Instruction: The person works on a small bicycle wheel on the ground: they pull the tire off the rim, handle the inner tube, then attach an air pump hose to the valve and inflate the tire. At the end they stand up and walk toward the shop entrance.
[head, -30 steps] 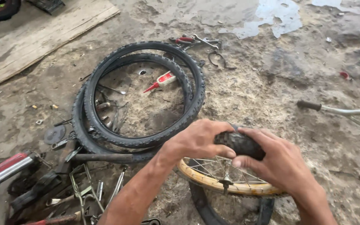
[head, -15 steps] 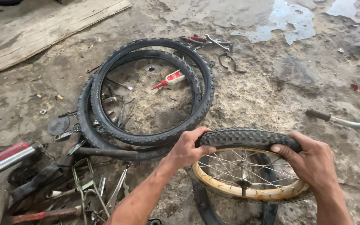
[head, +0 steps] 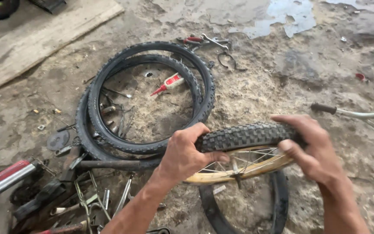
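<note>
A small spoked bicycle wheel with a yellowish rim (head: 239,170) stands tilted in front of me. A black knobby tyre (head: 245,135) lies over its top edge. My left hand (head: 186,154) grips the tyre's left end, thumb on the tread. My right hand (head: 312,147) clasps the tyre's right end, fingers curled over the top. The lower part of the tyre (head: 278,203) hangs loose below the rim near the ground.
Two black tyres (head: 152,95) lie stacked on the dirty concrete beyond the wheel, with a small red-and-white tube (head: 169,82) inside them. Pliers and tools (head: 204,41) lie further back. Metal parts and tools (head: 78,195) are piled at lower left. A handlebar (head: 351,113) is at right.
My hands slid apart from bunched together at the tyre's top, then drew slightly closer. The wheel has tilted and come nearer.
</note>
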